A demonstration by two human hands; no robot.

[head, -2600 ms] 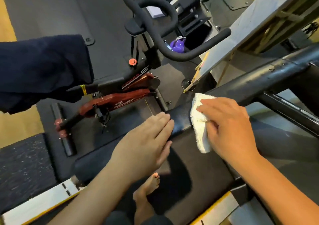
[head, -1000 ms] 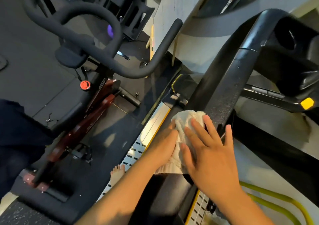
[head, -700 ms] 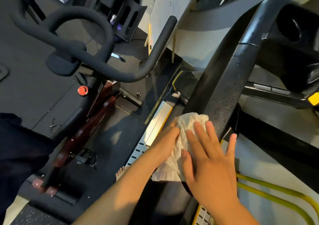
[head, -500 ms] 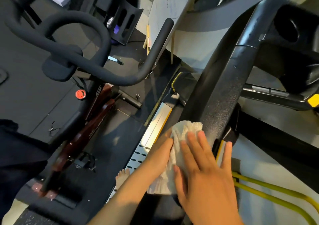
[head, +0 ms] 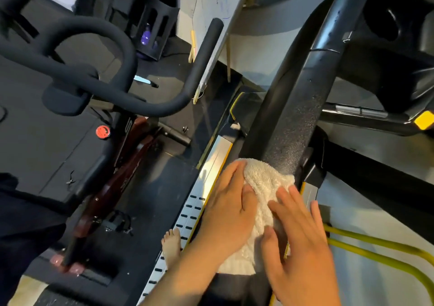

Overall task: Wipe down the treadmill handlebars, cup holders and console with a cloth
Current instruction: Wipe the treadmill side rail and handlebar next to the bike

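Observation:
The treadmill's black textured handlebar (head: pixel 293 118) slopes from the upper right down to my hands. A white terry cloth (head: pixel 263 183) is draped over its lower part. My left hand (head: pixel 227 214) cups the cloth's left side against the bar, with its thumb on top of the cloth. My right hand (head: pixel 298 242) lies flat on the cloth's right side, fingers straight and spread. The black console with a deep cup holder (head: pixel 385 24) sits at the upper right, away from both hands.
An exercise bike with curved black handlebars (head: pixel 94 75) stands close on the left. The treadmill's silver side rail (head: pixel 211 165) and my bare foot (head: pixel 171 242) lie below. Yellow tubes (head: pixel 375 254) run at the lower right, and a leaning board (head: pixel 216 12) stands at the back.
Earlier my right hand alone wiped the bar's end with the cloth. Over the last second both hands hold the cloth and have slid it slightly down the bar toward me.

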